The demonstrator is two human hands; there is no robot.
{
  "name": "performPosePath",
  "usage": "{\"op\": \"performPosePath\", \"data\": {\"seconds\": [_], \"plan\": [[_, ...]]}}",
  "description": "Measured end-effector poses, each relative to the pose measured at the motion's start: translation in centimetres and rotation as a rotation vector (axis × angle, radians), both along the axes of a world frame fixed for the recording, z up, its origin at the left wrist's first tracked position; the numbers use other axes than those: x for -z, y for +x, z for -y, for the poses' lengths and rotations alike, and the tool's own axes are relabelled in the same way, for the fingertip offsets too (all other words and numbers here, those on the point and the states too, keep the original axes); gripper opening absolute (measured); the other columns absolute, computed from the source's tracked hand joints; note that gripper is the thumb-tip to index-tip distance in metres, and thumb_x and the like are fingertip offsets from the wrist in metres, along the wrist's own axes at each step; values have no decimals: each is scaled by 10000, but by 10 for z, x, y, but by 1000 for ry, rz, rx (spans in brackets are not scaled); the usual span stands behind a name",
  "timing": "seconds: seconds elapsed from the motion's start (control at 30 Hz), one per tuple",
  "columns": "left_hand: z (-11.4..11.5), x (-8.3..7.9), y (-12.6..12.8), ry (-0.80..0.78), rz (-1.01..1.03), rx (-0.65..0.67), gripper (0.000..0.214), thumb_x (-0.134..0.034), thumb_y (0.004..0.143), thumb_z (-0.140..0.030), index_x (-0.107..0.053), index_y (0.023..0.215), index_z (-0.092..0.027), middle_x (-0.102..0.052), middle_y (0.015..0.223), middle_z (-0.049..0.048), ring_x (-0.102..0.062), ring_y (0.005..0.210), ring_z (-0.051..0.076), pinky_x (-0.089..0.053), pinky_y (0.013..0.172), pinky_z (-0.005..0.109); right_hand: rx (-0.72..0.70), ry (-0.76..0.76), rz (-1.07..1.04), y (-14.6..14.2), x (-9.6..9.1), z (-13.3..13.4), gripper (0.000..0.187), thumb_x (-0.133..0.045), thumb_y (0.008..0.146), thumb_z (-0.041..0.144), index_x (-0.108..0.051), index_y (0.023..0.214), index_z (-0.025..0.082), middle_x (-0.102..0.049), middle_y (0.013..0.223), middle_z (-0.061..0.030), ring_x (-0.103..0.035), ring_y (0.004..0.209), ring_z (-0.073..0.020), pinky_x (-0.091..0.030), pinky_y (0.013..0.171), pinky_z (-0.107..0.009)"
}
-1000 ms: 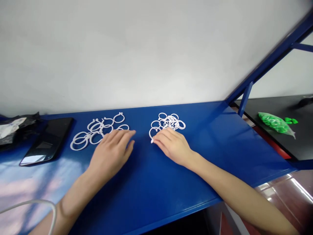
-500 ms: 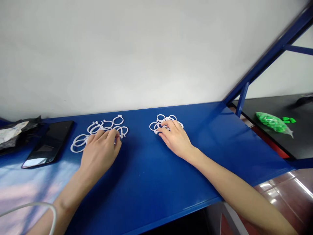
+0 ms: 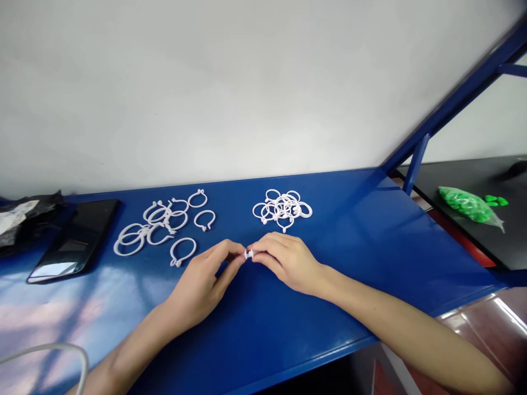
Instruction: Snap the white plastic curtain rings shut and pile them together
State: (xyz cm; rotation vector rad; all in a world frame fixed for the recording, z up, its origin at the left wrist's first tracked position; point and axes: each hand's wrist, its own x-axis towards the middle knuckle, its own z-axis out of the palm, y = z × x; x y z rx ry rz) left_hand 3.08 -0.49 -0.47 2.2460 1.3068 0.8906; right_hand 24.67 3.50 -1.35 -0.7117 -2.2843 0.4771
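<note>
My left hand (image 3: pixel 208 282) and my right hand (image 3: pixel 290 260) meet low over the middle of the blue table. Each pinches with thumb and fingertips one end of a small white plastic piece (image 3: pixel 248 254). Its knobbed ends look like those of the white curtain rings lying around; the rest of it is hidden by my fingers. Behind my left hand, several open curtain rings (image 3: pixel 183 240) lie scattered, some overlapping. A tighter heap of curtain rings (image 3: pixel 284 207) lies beyond my right hand.
At left on the blue table (image 3: pixel 349 219) lie a black phone (image 3: pixel 76 238) and a crumpled black plastic package (image 3: pixel 24 219). A white cable (image 3: pixel 61 346) crosses the lower left. At right, a bag of green pieces (image 3: pixel 469 206) rests on a black surface beyond a blue frame (image 3: pixel 415 162).
Both hands have left the two groups of rings and come together nearer me, now pinching a white piece between them. More of both ring groups shows.
</note>
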Motion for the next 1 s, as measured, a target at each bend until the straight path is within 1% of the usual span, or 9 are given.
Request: {"op": "performPosePath", "data": {"seconds": [0.1, 0.2, 0.33, 0.53, 0.67, 0.77, 0.87, 0.93, 1.0], "plan": [[-3, 6, -2, 107, -55, -12, 123, -500, 1032, -247, -621, 1018, -226, -733, 901, -5, -705, 769, 134, -548, 706, 238, 26, 36, 62, 0, 1, -1, 285, -439, 1100, 317, -689, 1058, 187, -762, 936, -37, -695, 836, -152, -551, 770, -291], [-4, 10, -1, 274, -138, 29, 128, -495, 1037, -207, -623, 1042, -208, -742, 915, 14, -707, 802, 153, -545, 742, 266, 60, 104, 157, -2, 2, 1, 330, -412, 1108, 331, -692, 1021, 181, -748, 898, -38, -662, 792, -157, -523, 729, -294], [-1, 10, 4, 428, -237, 50, 146, -489, 1017, -110, -608, 979, -186, -746, 871, 24, -685, 743, 163, -520, 700, 290, 55, 223, 267, -2, 2, 4, 314, -407, 1104, 272, -676, 986, 162, -713, 861, -39, -604, 770, -173, -475, 680, -305], [4, 8, 6, 485, -268, 74, 208, -485, 989, -53, -604, 871, -177, -736, 818, 47, -669, 692, 172, -496, 649, 306, 31, 283, 379, 1, 2, 11, 284, -386, 1077, 153, -659, 1000, 159, -674, 849, -48, -554, 744, -182, -432, 659, -326], [4, 10, 7, 483, -309, 107, 244, -448, 981, -23, -615, 890, -177, -742, 820, 49, -658, 678, 173, -486, 636, 312, 15, 303, 434, 2, 4, 15, 270, -397, 1054, 113, -659, 1000, 146, -671, 864, -63, -564, 730, -193, -428, 646, -344], [3, 8, 7, 502, -307, 106, 242, -445, 985, -23, -618, 911, -176, -758, 860, 54, -668, 702, 175, -491, 655, 312, 11, 314, 402, 1, 1, 12, 282, -394, 1072, 143, -665, 998, 151, -682, 857, -55, -581, 735, -188, -440, 642, -340], [-4, 4, 0, 522, -311, 43, 167, -500, 1005, -96, -637, 1044, -184, -780, 1017, 61, -704, 849, 200, -514, 748, 334, 46, 317, 297, 1, -4, -1, 281, -421, 1095, 235, -680, 1005, 169, -712, 901, -51, -610, 807, -183, -490, 716, -321], [-12, 3, -10, 500, -369, -72, 197, -529, 1008, -160, -631, 1175, -184, -762, 1149, 89, -698, 979, 249, -519, 840, 388, 102, 319, 223, 3, -7, -16, 260, -447, 1090, 243, -690, 1031, 171, -727, 974, -68, -622, 896, -198, -514, 803, -334], [-22, 6, -23, 453, -456, -227, 273, -512, 1008, -194, -617, 1258, -158, -725, 1235, 140, -665, 1073, 315, -507, 896, 457, 203, 308, 198, 6, -7, -33, 246, -459, 1078, 212, -699, 1078, 159, -726, 1044, -104, -615, 951, -226, -518, 845, -373]]}}
